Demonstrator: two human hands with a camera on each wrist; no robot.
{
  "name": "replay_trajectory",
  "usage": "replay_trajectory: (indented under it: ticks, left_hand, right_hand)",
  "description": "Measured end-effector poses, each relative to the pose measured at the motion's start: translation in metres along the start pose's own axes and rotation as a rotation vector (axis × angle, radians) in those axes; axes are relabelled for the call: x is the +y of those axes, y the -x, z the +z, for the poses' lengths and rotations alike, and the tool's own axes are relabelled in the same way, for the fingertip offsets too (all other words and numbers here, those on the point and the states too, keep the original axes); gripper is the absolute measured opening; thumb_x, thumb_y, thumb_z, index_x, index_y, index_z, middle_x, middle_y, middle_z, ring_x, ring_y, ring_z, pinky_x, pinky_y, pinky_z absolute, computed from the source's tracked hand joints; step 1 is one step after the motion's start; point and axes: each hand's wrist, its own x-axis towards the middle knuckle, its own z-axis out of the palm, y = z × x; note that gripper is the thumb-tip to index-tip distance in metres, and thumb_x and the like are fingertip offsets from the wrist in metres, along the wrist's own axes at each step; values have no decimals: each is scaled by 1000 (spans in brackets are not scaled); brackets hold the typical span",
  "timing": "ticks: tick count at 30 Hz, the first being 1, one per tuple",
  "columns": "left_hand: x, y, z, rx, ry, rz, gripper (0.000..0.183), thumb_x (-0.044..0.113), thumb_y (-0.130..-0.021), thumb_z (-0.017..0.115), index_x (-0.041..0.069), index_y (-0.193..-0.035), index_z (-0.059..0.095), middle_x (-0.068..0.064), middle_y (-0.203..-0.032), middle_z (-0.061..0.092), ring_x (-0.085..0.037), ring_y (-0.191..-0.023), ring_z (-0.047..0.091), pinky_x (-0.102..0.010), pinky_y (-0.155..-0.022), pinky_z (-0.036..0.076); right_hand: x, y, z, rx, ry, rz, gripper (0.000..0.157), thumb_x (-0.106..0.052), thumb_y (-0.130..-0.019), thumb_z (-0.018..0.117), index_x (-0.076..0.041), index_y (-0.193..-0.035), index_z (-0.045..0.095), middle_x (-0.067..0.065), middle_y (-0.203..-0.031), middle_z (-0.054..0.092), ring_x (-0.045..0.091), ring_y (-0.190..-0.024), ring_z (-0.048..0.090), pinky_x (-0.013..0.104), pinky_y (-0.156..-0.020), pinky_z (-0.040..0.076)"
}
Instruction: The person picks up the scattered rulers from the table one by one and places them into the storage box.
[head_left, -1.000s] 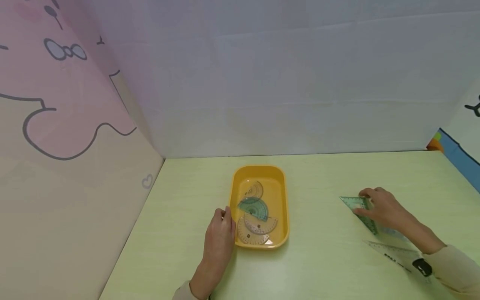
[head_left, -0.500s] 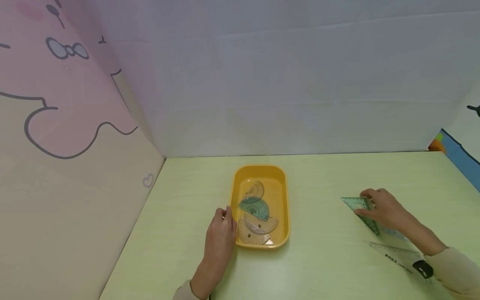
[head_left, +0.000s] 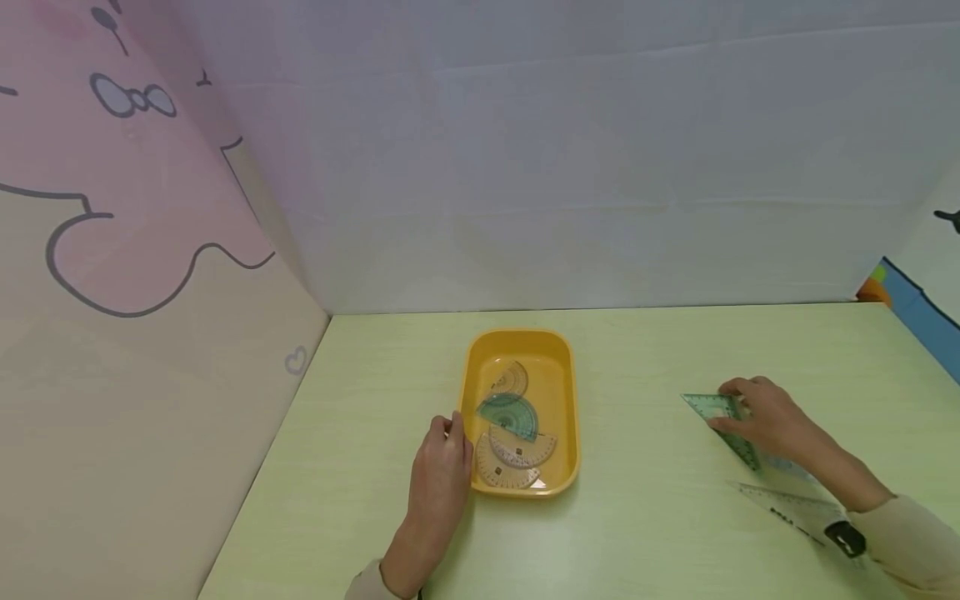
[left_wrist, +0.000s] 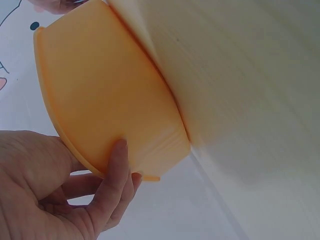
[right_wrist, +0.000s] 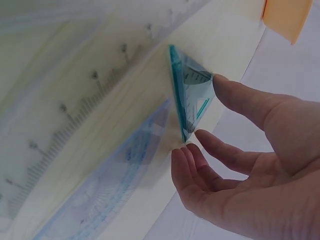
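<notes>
My left hand [head_left: 441,479] grips the near left rim of a yellow tray [head_left: 575,408]; in the left wrist view its fingers [left_wrist: 118,165] lie against the outer wall. In the tray are a green protractor [head_left: 510,415] and several clear protractors [head_left: 510,475], partly overlapping. Over at the right, my right hand [head_left: 772,421] pinches a green set square [head_left: 745,450] by its edges between thumb and fingertips, close over the table. A bluish protractor [right_wrist: 105,190] lies just beyond the set square in the right wrist view, mostly hidden by the hand in the head view.
A clear set square [head_left: 787,507] with a black mark lies near the right forearm, its end under the sleeve. The pale green table [head_left: 637,375] meets a white wall covering [head_left: 600,167] at the back and a patterned one [head_left: 150,400] at the left.
Both hands, the tray and the set square hold nearly the same places. The head view has shifted very slightly.
</notes>
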Motion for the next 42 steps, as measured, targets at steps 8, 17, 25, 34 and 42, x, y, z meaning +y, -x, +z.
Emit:
replay_trajectory:
  ticks: [8,17,25,34,42]
  left_hand:
    - [0,1,0,7,2,3,37,-3,-86,78,-13,-119,67,-17,-95,59,-23,-75,65,-31,-66,60]
    - [0,0,0,19,9,7,36,-3,-85,79,-12,-118,67,-17,-94,58,-23,-74,64,-30,-65,60]
    - [0,-1,1,21,10,0,36,-3,-85,79,-12,-118,67,-18,-94,59,-23,-73,64,-30,-64,60]
    - [0,0,1,6,11,-14,36,-3,-86,79,-12,-119,67,-17,-94,59,-23,-73,64,-30,-65,59]
    - [1,0,1,7,10,-14,38,-2,-86,79,-12,-121,67,-17,-94,59,-22,-74,64,-29,-65,59]
  right_hand:
    - [0,-1,0,-2,-13,6,45,-9,-89,79,17,-119,57,31,-104,55,43,-88,61,52,-72,55]
    - [-1,-2,0,-8,0,37,47,-12,-90,79,18,-119,57,34,-104,56,46,-90,61,54,-72,55]
    - [-3,-2,0,-13,-10,43,48,-11,-90,78,18,-120,56,36,-106,55,48,-91,60,55,-72,55]
    - [-5,0,0,2,-38,44,50,-10,-89,79,19,-122,55,37,-107,51,48,-91,60,54,-72,56]
    - [-4,1,1,52,-56,15,47,-7,-86,82,16,-118,58,39,-109,48,47,-87,62,52,-69,57]
